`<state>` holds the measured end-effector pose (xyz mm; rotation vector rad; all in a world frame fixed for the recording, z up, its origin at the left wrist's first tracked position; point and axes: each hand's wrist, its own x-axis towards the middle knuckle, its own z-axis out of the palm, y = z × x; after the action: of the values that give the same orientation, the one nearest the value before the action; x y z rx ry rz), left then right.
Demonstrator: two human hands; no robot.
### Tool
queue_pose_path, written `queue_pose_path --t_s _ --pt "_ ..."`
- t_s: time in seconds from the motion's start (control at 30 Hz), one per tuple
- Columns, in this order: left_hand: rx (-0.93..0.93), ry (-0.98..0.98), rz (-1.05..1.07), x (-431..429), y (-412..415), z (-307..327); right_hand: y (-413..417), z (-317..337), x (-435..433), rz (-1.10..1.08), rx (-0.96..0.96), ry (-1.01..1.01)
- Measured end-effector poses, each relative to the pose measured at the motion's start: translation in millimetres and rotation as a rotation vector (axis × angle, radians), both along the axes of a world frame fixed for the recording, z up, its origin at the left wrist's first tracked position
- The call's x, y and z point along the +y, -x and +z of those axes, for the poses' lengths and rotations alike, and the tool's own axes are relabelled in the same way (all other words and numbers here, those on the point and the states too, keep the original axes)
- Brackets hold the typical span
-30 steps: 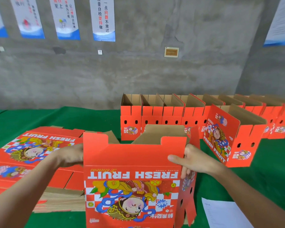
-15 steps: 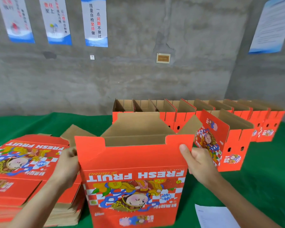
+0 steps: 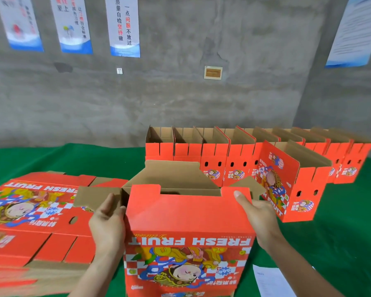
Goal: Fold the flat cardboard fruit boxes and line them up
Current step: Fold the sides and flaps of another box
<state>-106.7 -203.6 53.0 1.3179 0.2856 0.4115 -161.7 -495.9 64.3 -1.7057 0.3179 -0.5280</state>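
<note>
An opened red fruit box (image 3: 189,215) stands upright on the green table (image 3: 341,243) in front of me, its "FRESH FRUIT" print upside down and its brown top flaps spread outward. My left hand (image 3: 107,226) lies against the box's left side with its fingers straight, just below the left flap. My right hand (image 3: 259,219) grips the upper right corner, thumb on the red front face and fingers round the side. To the left lies a stack of flat boxes (image 3: 30,211). A row of folded boxes (image 3: 214,151) stands along the back.
One more folded box (image 3: 296,189) stands at an angle in front of the row, close to my right hand. A white sheet of paper (image 3: 272,281) lies at the table's near right. A grey concrete wall with posters rises behind the table.
The box has gone from nearly flat to squared open, with its side flaps now spread outward. My left hand has shifted onto the left side, and my right hand has stayed at the right corner.
</note>
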Motion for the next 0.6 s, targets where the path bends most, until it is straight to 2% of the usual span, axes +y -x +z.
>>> queue_pose_path --t_s 0.1,0.23,0.4,0.53,0.6 --pt "-0.025 -0.057 -0.003 0.1 1.9 0.4 -4.1 1.5 1.3 0.044 0.0 -0.039" --pt "-0.04 -0.225 -0.052 3.6 5.7 5.7 -8.0 7.9 5.3 0.045 0.014 0.098" --pt "-0.086 -0.677 -0.046 11.4 3.2 13.2 -10.9 10.9 8.1 0.01 0.02 0.32" --pt "-0.039 -1.084 -0.068 14.0 -8.1 21.0 -16.3 10.0 4.8 -0.055 0.131 0.675" --pt "-0.002 -1.21 -0.068 13.2 -10.8 23.1 -14.8 13.7 7.2 -0.044 0.123 0.777"
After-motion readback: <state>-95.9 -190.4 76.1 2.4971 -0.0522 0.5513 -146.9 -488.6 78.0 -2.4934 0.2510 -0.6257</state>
